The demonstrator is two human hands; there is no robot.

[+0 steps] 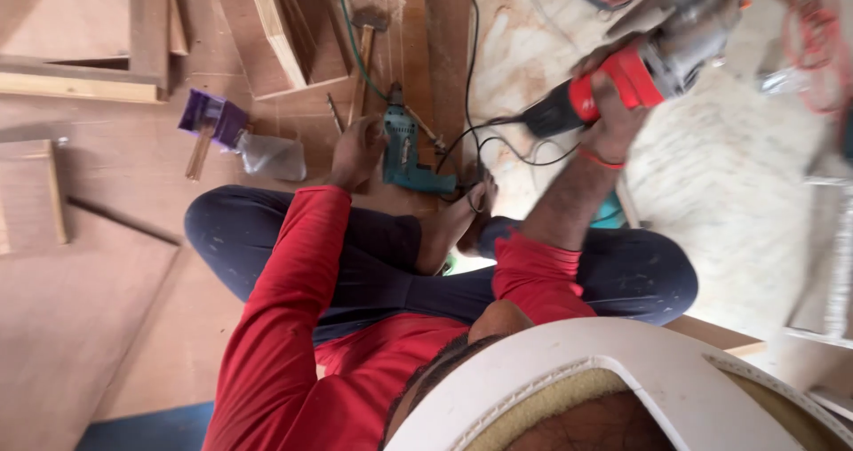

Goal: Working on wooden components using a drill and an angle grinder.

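Note:
I sit cross-legged on plywood sheets, in a red long-sleeved shirt and dark trousers. My right hand (611, 111) is raised and closed around the red handle of a red and grey power tool (653, 55), held above a pale board (711, 184). Its black cable (498, 135) trails down to the floor. My left hand (355, 151) rests low on the floor with curled fingers, right beside a teal electric drill (404, 149) and at the end of a hammer's (362, 60) wooden handle. Whether it grips the handle is unclear.
A purple block with a wooden stick (211, 119) and a clear plastic bag (271, 156) lie left of my left hand. Wooden frames and boards (284, 33) are stacked at the top left. A green cable (351, 33) crosses them. A red cord (813, 42) sits at the top right.

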